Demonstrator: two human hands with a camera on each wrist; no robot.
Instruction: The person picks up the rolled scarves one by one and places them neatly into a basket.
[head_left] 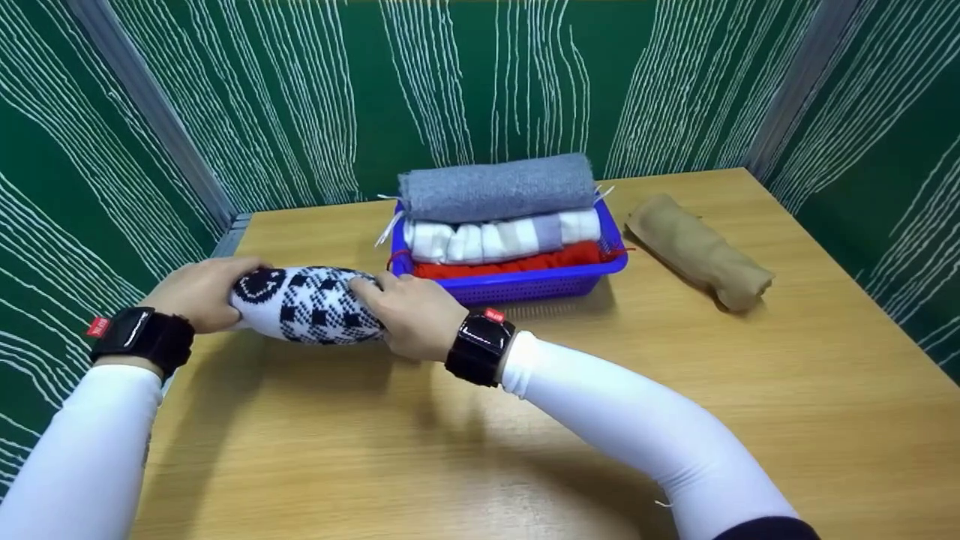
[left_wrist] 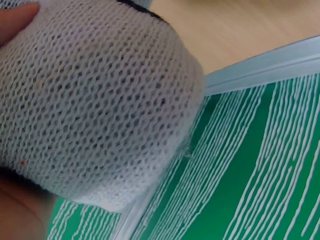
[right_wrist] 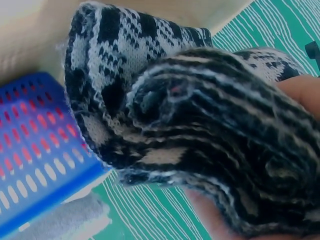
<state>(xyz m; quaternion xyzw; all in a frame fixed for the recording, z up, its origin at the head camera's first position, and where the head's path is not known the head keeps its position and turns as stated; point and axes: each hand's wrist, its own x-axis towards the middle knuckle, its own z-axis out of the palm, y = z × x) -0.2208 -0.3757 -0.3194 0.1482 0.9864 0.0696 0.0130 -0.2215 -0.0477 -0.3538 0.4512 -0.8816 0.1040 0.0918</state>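
Both hands hold a rolled black-and-white knitted scarf (head_left: 330, 306) above the left part of the table. At its left end, beside a dark smiley pattern, the left hand (head_left: 204, 291) grips the roll. My right hand (head_left: 415, 313) grips the right end, near the basket's front left corner. Plain white knit (left_wrist: 100, 95) fills much of the left wrist view. The right wrist view shows the scarf's layered, spiralled end (right_wrist: 200, 135) between thumb and fingers. A blue plastic basket (head_left: 517, 287) stands just beyond, holding a grey roll (head_left: 499, 187), a white checked roll (head_left: 510, 238) and a red roll (head_left: 510, 262).
A tan rolled cloth (head_left: 697, 251) lies on the wooden table (head_left: 600, 435), right of the basket. Green panels with white wavy lines (head_left: 510, 82) enclose the back and sides, with grey metal posts (head_left: 150, 105) at the corners.
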